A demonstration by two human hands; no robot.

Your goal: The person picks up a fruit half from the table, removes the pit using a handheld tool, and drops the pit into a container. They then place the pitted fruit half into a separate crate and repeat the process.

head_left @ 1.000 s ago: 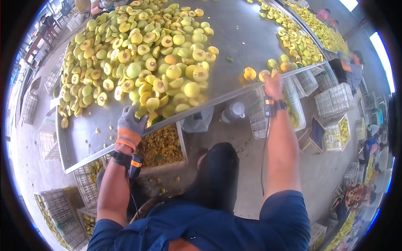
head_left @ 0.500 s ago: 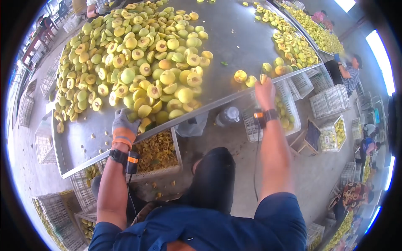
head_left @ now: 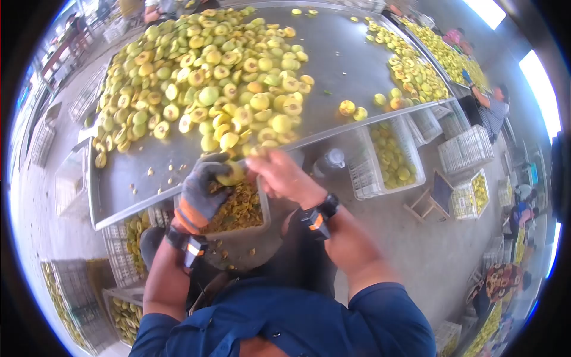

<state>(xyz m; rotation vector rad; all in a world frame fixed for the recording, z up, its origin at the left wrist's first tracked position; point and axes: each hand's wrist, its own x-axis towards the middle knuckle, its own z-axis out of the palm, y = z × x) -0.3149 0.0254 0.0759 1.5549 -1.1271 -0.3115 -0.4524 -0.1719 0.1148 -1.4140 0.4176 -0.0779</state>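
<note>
My left hand (head_left: pixel 205 190), in a grey glove with an orange cuff, is closed around a yellow-green stone fruit (head_left: pixel 232 174) at the table's front edge. Bare and blurred, my right hand (head_left: pixel 288 177) meets it from the right, its fingers pinched close to that fruit. What sits in the right fingertips is too smeared to name. Just beyond both hands lies a big heap of halved yellow-green stone fruit (head_left: pixel 208 95), many showing brown pit hollows. Below the hands is a crate (head_left: pixel 264 205) of brownish-yellow scraps.
The metal table (head_left: pixel 333 59) carries more fruit (head_left: pixel 416 74) on its right side. Under its edge stand a crate (head_left: pixel 363 172) of whole-looking fruit and a clear jug (head_left: pixel 329 162). A wooden stool (head_left: pixel 431 199) and white crates (head_left: pixel 467 149) are at right. Other people work around.
My right hand has moved left from the loose fruit at the table's right edge to my left hand. My left hand has drawn back from the heap and now holds a fruit.
</note>
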